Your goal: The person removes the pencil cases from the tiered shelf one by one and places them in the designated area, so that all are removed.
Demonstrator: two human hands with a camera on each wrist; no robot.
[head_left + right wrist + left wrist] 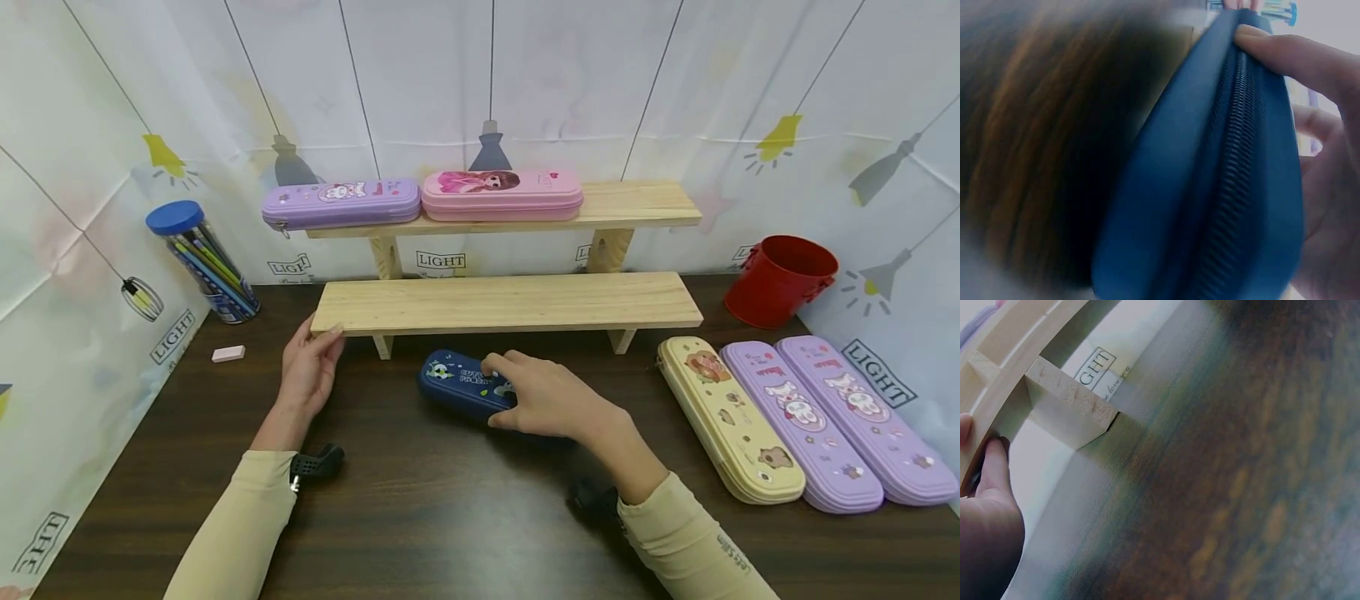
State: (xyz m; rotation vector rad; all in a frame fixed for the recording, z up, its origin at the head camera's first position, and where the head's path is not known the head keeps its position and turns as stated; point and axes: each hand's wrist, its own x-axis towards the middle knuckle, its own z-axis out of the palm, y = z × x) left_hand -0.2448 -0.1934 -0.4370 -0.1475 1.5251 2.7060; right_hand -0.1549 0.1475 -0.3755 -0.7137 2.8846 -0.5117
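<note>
My right hand [551,396] grips a dark blue zippered pencil case [457,379] with a panda print, in front of the low shelf. The right wrist view shows the thumb on the zipper side of the case [1210,175], with other fingers behind it; in the head view the hand covers its right end. My left hand [309,367] holds the front left corner of the wooden shelf's lower board [502,302]. In the left wrist view the board's edge lies between thumb and fingers.
On the upper board [637,204] lie a purple case [341,204] and a pink case [502,196]. A yellow case [731,421] and two purple cases lie right, near a red bucket [780,283]. Left stand a pencil jar [206,262] and a small eraser [228,354].
</note>
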